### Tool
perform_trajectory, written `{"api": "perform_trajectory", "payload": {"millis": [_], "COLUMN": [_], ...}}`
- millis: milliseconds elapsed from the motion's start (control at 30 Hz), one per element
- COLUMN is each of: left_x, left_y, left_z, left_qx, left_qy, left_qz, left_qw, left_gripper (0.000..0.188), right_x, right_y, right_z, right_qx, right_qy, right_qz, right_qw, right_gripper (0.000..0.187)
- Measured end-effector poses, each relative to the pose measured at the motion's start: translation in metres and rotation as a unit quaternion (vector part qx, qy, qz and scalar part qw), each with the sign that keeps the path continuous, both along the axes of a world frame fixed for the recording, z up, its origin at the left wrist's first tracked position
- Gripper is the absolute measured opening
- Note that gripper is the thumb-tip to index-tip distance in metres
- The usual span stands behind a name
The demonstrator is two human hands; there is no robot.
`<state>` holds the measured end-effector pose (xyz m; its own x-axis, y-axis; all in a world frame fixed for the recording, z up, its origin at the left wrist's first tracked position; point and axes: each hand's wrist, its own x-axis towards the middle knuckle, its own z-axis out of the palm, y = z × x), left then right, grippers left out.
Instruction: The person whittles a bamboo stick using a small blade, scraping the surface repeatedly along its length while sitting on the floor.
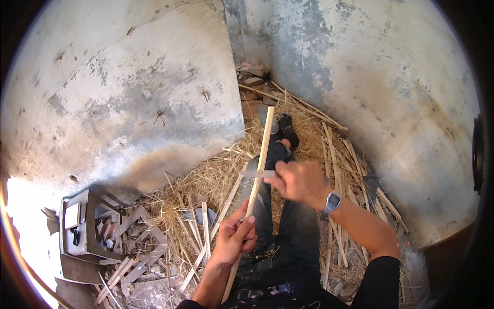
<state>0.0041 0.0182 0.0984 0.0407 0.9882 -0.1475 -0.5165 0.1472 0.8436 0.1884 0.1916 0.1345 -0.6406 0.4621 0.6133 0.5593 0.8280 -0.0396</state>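
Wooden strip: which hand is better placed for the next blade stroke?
Probably the right hand: it holds the blade across the wooden strip; the left hand grips the strip lower down.

A long wooden strip point(266, 139) slants up from the left hand point(235, 238) past the right hand point(300, 183), barring a straight sideways crossing between the 2. The knife point(250, 174) in the right hand lies across it; below the blade, a short stretch of strip is bare down to the left hand. Above the blade, open air flanks the strip's upper part on both sides. Underneath, 2 trousered legs point(298, 232) block the way down. Loose strips point(337, 175) crowd their right side; a box-like stand point(78, 246) obstructs the far lower left.
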Motion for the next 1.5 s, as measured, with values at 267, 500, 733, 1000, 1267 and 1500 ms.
{"api": "perform_trajectory", "payload": {"millis": [267, 500, 733, 1000, 1267, 1500], "left_x": [-0.005, -0.010, -0.021, -0.005, 0.008, -0.018], "left_y": [-0.007, -0.030, -0.015, -0.010, -0.050, -0.024], "left_z": [0.008, 0.008, 0.006, 0.002, -0.002, -0.027], "left_qx": [-0.032, -0.081, -0.050, -0.109, -0.090, -0.086], "left_qy": [-0.053, -0.035, -0.132, -0.160, -0.168, -0.421], "left_qz": [-0.033, -0.029, -0.044, -0.058, -0.129, -0.158], "left_qw": [0.998, 0.996, 0.989, 0.979, 0.973, 0.889], "left_gripper": [0.049, 0.045, 0.054, 0.052, 0.052, 0.042], "right_x": [-0.003, 0.082, 0.006, -0.001, 0.056, 0.044], "right_y": [0.100, 0.202, 0.013, -0.028, 0.122, 0.057], "right_z": [0.016, 0.042, 0.033, -0.007, 0.009, 0.032], "right_qx": [0.044, -0.097, -0.237, -0.161, -0.121, -0.209], "right_qy": [0.037, 0.235, 0.137, -0.034, 0.073, 0.212], "right_qz": [-0.167, -0.288, 0.033, 0.057, -0.215, -0.035], "right_qw": [0.984, 0.923, 0.961, 0.985, 0.966, 0.954], "right_gripper": [0.046, 0.060, 0.046, 0.047, 0.057, 0.049]}}
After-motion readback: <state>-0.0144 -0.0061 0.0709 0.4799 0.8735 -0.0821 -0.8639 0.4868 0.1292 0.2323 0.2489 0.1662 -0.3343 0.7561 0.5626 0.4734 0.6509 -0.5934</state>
